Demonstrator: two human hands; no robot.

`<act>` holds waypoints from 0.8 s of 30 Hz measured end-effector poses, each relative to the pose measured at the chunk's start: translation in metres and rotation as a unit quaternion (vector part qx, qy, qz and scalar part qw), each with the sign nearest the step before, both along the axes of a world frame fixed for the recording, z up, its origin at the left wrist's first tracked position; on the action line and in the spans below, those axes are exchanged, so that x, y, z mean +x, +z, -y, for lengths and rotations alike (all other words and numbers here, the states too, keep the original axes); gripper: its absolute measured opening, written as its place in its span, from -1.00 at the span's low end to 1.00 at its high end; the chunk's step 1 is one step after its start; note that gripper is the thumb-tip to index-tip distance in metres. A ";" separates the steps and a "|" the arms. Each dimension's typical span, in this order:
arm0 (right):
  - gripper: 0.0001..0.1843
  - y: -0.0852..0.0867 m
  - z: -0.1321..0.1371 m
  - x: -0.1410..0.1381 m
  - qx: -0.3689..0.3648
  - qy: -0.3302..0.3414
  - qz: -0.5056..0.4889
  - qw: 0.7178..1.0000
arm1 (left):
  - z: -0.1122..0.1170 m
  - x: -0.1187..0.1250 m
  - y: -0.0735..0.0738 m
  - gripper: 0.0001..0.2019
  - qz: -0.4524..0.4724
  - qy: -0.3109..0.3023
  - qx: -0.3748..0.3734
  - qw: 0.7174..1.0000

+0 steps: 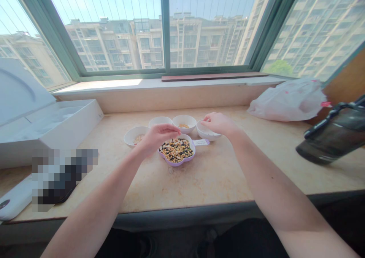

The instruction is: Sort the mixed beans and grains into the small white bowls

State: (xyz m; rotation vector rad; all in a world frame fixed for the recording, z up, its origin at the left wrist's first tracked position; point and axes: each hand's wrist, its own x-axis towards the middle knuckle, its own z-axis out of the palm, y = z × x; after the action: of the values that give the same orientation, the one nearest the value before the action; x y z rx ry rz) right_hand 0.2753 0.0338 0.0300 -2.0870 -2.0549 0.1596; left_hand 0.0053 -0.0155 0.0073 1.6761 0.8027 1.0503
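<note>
in the head view, your left hand (158, 138) curls over the purple flower-shaped dish (174, 162) of mixed beans (176, 150) at twelve o'clock. your right hand (218, 123) bends, fingertips together, above a white bowl (209, 135) at one o'clock; you cannot tell if either hand grasps anything.

On your right, a crumpled white plastic bag (288, 100) lies against the far wall, a dark tilted flask (332, 134) just nearer. On your left, an open white box (57, 127) sits below the green-framed window (162, 30).
</note>
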 end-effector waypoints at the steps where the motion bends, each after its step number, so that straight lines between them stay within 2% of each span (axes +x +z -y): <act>1: -0.66 0.000 0.000 0.000 0.003 0.000 -0.001 1.000 | 0.001 0.000 0.002 -0.79 0.054 -0.007 -0.031 0.998; 4: -0.71 -0.002 0.001 -0.003 0.038 0.002 -0.023 0.999 | 0.003 -0.001 0.007 -0.70 0.174 -0.026 -0.102 0.979; 7: -0.75 -0.003 0.003 -0.011 0.123 0.032 -0.108 0.986 | 0.004 -0.001 0.007 -0.67 0.222 -0.040 -0.132 0.965; 9: -0.73 -0.004 0.007 -0.020 0.163 0.093 -0.209 0.960 | 0.003 0.000 0.005 -0.67 0.227 -0.048 -0.139 0.963; 12: -0.64 -0.006 0.019 -0.041 0.127 0.227 -0.367 0.893 | 0.002 0.002 0.001 -0.66 0.226 -0.058 -0.154 0.960; 14: -0.56 -0.008 0.031 -0.054 0.085 0.270 -0.431 0.857 | 0.002 0.004 -0.001 -0.65 0.227 -0.062 -0.160 0.959; 17: -0.53 -0.011 0.046 -0.071 0.054 0.302 -0.475 0.825 | 0.003 0.006 -0.002 -0.63 0.229 -0.061 -0.164 0.958; 20: -0.56 -0.015 0.052 -0.079 0.073 0.305 -0.483 0.817 | 0.004 0.009 -0.002 -0.60 0.216 -0.058 -0.168 0.960; 24: -0.60 -0.019 0.050 -0.081 0.101 0.286 -0.481 0.823 | 0.005 0.011 -0.004 -0.57 0.186 -0.049 -0.165 0.967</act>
State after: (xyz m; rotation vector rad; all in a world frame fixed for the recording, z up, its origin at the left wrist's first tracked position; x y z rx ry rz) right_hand 0.1945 -0.0162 0.0108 -0.8461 -1.7876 0.8413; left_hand 0.0159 -0.0201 0.0028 1.1795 0.6021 1.0557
